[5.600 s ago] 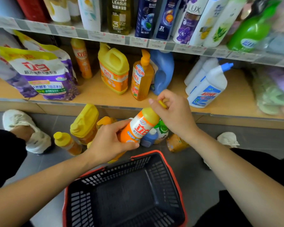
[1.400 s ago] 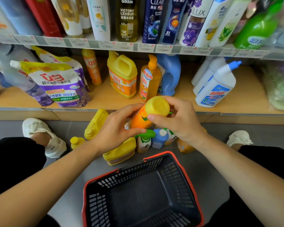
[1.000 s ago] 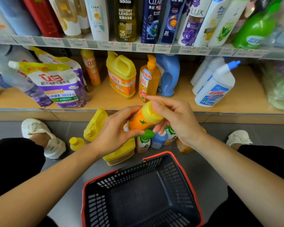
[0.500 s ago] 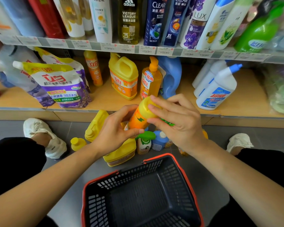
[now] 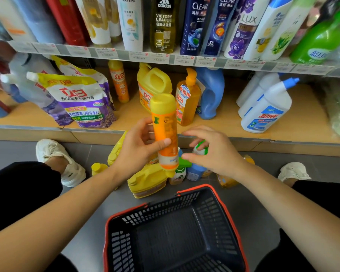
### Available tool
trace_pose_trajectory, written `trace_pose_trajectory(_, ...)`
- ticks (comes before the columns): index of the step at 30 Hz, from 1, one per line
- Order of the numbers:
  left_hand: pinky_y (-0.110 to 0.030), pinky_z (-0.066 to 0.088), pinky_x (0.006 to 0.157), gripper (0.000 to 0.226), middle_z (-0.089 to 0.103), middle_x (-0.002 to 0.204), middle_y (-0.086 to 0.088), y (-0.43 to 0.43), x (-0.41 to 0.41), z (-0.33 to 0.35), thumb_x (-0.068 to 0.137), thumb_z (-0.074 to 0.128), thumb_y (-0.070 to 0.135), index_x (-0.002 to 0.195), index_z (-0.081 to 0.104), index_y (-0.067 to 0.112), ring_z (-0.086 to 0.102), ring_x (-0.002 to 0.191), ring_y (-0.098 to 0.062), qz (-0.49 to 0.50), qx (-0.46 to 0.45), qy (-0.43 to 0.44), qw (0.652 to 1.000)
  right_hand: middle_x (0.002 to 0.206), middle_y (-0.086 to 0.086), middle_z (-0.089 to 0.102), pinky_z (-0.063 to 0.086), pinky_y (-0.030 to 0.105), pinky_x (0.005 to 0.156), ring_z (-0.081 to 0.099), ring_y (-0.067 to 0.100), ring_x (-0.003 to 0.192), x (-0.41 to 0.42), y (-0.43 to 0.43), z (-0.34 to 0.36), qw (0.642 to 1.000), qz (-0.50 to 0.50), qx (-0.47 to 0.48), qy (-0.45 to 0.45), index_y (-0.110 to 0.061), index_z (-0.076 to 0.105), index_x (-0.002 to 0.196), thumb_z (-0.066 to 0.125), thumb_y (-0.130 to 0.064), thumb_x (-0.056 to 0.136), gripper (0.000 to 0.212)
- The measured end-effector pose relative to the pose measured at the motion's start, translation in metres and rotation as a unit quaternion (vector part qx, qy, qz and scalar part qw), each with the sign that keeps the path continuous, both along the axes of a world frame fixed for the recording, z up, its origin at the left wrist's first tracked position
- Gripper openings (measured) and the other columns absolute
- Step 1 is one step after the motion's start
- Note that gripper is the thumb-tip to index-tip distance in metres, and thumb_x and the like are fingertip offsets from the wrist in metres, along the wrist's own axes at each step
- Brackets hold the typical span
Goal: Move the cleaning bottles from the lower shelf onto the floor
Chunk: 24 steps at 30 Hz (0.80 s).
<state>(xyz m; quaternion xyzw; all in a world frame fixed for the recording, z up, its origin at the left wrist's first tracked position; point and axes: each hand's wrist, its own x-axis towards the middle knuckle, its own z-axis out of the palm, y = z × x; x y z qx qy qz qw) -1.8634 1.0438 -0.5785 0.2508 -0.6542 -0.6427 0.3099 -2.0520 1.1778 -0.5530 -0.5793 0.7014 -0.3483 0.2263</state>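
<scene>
An orange bottle [image 5: 165,132] with a yellow cap [image 5: 162,103] is held nearly upright in the air: its long axis runs close to vertical, the cap is pointed up toward the shelves and the pale base down at the floor [image 5: 92,150]. It is gripped round its lower half by the left hand [image 5: 136,152], the thumb laid across the front and the fingers curled round the far side. The bottle is thus found at the right edge of the left hand, between the two hands.

The right hand [image 5: 216,154] is held just right of the bottle, level with its lower half, with fingers loosely spread and slightly bent; nothing is seen to be gripped by it. Whether the bottle is grazed by its fingertips cannot be told.

Beneath the hands, bottles are seen on the floor: a yellow jug [image 5: 147,181] lying on its side under the left hand, a small yellow-capped bottle [image 5: 98,167] left of that wrist, and a green-capped bottle [image 5: 178,174] and a blue bottle [image 5: 194,171] under the right hand. Beyond the hands, on the lower shelf [image 5: 228,124], a handled yellow container [image 5: 153,85], an orange pump bottle [image 5: 187,99] and a blue jug [image 5: 210,93] are stood upright. Nearer than the hands, a black basket [image 5: 165,211] with a red rim is set on the floor.
</scene>
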Motion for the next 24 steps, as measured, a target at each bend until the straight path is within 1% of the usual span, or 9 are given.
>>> trace_pose_trajectory(2, -0.039, 0.060, 0.087, 0.054, 0.074, 0.112, -0.012, -0.001, 0.001, 0.003, 0.079, 0.078, 0.019, 0.126, 0.055, 0.007, 0.073, 0.102, -0.028, 0.018, 0.049, 0.029, 0.998, 0.128, -0.012, 0.062, 0.057, 0.027, 0.084, 0.064, 0.001, 0.102, 0.003, -0.001, -0.011, 0.995, 0.012, 0.093, -0.035, -0.026, 0.055, 0.140, 0.087, -0.035, 0.074, 0.073)
trace_pose_trajectory(4, -0.047, 0.060, 0.089, 0.049, 0.073, 0.115, -0.014, -0.002, 0.003, 0.005, 0.081, 0.075, 0.018, 0.124, 0.054, 0.007, 0.072, 0.105, -0.033, 0.031, 0.097, 0.058, 0.993, 0.128, -0.009, 0.066, 0.057, 0.031, 0.092, 0.066, 0.004, 0.107, 0.009, -0.003, -0.023, 0.985, 0.013, 0.134, -0.111, -0.024, 0.052, 0.141, 0.089, -0.027, 0.074, 0.076)
trace_pose_trajectory(7, -0.042, 0.061, 0.082, 0.043, 0.074, 0.114, -0.008, 0.000, 0.006, 0.008, 0.083, 0.074, 0.019, 0.121, 0.055, 0.010, 0.073, 0.104, -0.028, 0.039, 0.145, 0.094, 0.984, 0.117, -0.002, 0.073, 0.056, 0.029, 0.094, 0.070, 0.011, 0.107, 0.018, -0.007, -0.034, 0.964, 0.013, 0.116, -0.239, -0.017, 0.057, 0.131, 0.086, -0.015, 0.075, 0.064)
trace_pose_trajectory(11, -0.040, 0.061, 0.081, 0.036, 0.072, 0.118, -0.010, -0.006, 0.012, 0.014, 0.091, 0.065, 0.015, 0.125, 0.055, 0.008, 0.072, 0.107, -0.025, 0.032, 0.162, 0.092, 0.982, 0.108, -0.004, 0.077, 0.057, 0.024, 0.081, 0.073, 0.012, 0.098, 0.024, -0.014, -0.032, 0.952, -0.032, 0.060, -0.300, -0.020, 0.064, 0.119, 0.084, -0.026, 0.067, 0.056)
trace_pose_trajectory(13, -0.036, 0.062, 0.079, 0.029, 0.074, 0.114, -0.007, -0.016, 0.017, 0.013, 0.096, 0.062, 0.014, 0.124, 0.060, 0.009, 0.073, 0.100, -0.019, 0.027, 0.134, 0.029, 0.990, 0.104, -0.006, 0.077, 0.056, 0.020, 0.076, 0.073, 0.009, 0.096, 0.022, -0.017, -0.028, 0.953, -0.062, 0.037, -0.293, -0.021, 0.067, 0.116, 0.085, -0.022, 0.066, 0.054)
trace_pose_trajectory(15, -0.030, 0.059, 0.075, 0.015, 0.077, 0.097, 0.002, -0.027, 0.025, 0.009, 0.095, 0.066, 0.019, 0.110, 0.068, 0.015, 0.072, 0.088, -0.013, 0.042, 0.101, -0.051, 0.993, 0.109, 0.000, 0.076, 0.057, 0.022, 0.078, 0.072, 0.012, 0.100, 0.017, -0.024, -0.023, 0.958, -0.088, 0.023, -0.273, -0.012, 0.067, 0.123, 0.087, -0.012, 0.069, 0.057)
trace_pose_trajectory(17, -0.029, 0.056, 0.070, 0.004, 0.077, 0.087, 0.003, -0.037, 0.035, -0.003, 0.096, 0.068, 0.023, 0.096, 0.072, 0.021, 0.072, 0.081, -0.016, 0.066, 0.034, -0.127, 0.989, 0.114, 0.005, 0.073, 0.057, 0.023, 0.081, 0.070, 0.013, 0.102, 0.012, -0.032, -0.015, 0.968, -0.109, 0.005, -0.226, -0.008, 0.066, 0.127, 0.087, -0.009, 0.071, 0.060)
trace_pose_trajectory(20, -0.043, 0.058, 0.083, 0.013, 0.076, 0.095, 0.001, -0.053, 0.049, -0.030, 0.098, 0.066, 0.027, 0.101, 0.076, 0.020, 0.070, 0.089, -0.018, 0.105, -0.117, -0.265, 0.951, 0.116, 0.001, 0.070, 0.052, 0.020, 0.082, 0.066, 0.011, 0.104, 0.007, -0.047, -0.005, 0.986, -0.116, -0.013, -0.122, -0.015, 0.068, 0.124, 0.090, -0.020, 0.071, 0.058)
trace_pose_trajectory(24, -0.042, 0.054, 0.094, 0.027, 0.070, 0.122, 0.003, -0.071, 0.063, -0.065, 0.096, 0.066, 0.035, 0.121, 0.069, 0.025, 0.064, 0.110, -0.017, 0.095, -0.143, -0.351, 0.921, 0.109, -0.007, 0.066, 0.043, 0.009, 0.074, 0.060, 0.009, 0.100, 0.005, -0.074, -0.002, 0.995, -0.100, -0.015, 0.025, -0.022, 0.069, 0.118, 0.091, -0.030, 0.069, 0.054)
